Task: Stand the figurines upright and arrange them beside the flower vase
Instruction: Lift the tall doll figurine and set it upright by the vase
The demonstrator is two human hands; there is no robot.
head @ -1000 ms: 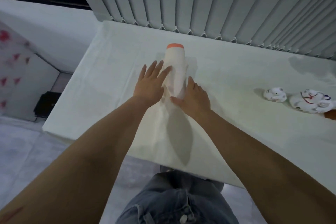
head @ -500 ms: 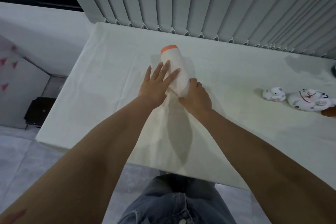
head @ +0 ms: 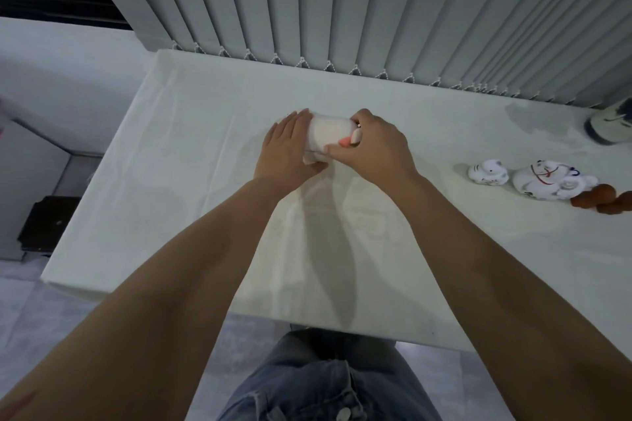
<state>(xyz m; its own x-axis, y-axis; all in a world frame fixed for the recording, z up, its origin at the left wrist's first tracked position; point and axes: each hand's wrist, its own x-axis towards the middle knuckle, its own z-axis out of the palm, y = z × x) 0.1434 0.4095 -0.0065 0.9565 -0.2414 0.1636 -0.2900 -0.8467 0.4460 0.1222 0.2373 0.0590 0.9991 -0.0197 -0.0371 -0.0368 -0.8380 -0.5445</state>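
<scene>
A tall white figurine with an orange top [head: 326,131] is held between both hands at the middle of the white table [head: 191,161], seen almost end-on. My left hand [head: 289,150] presses its left side and my right hand [head: 374,145] wraps its top and right side. Two white cat figurines, a small one [head: 487,173] and a bigger one [head: 547,183], lie on their sides at the right. A brown figurine [head: 596,198] lies beside them, cut by the frame edge. A dark vase [head: 612,125] stands at the far right.
Grey vertical blinds [head: 376,3] hang along the table's far edge. The table's left edge drops to a grey floor with a dark box [head: 48,225]. My jeans-clad legs [head: 328,383] are at the near edge.
The white figurine has swung from lying lengthwise, top pointing away, to nearly end-on toward me. My right hand moved from its base up over its orange top. The camera moved closer.
</scene>
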